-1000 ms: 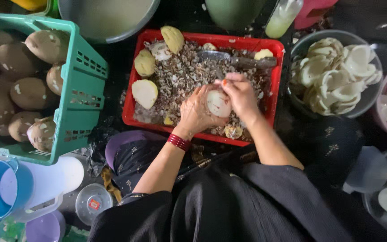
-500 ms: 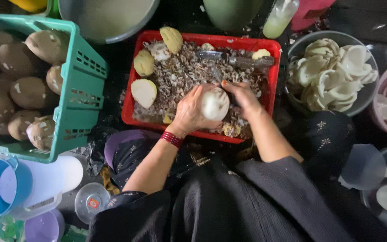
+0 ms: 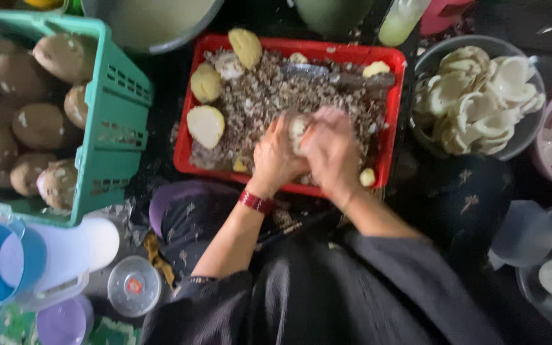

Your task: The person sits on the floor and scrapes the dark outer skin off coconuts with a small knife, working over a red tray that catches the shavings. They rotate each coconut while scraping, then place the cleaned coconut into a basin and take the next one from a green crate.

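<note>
Both hands work together over the red tray [image 3: 391, 128]: my left hand [image 3: 275, 156] cups the pale peeled piece [image 3: 298, 128] while my right hand [image 3: 332, 150] closes over it, blurred, so scraps should land in the peelings below. Beyond, the metal bowl [image 3: 531, 131] collects white slices; the green crate [image 3: 113, 121] keeps unpeeled ones within reach.

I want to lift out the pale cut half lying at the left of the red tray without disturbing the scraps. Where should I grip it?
Grip the pale cut half across its rounded rim, fingers on opposite edges, coming from above and the tray's left side. Its flat cut face points up and it lies apart from both hands, the left hand and right hand, so that side looks free. The red tray wall is close by.
</note>
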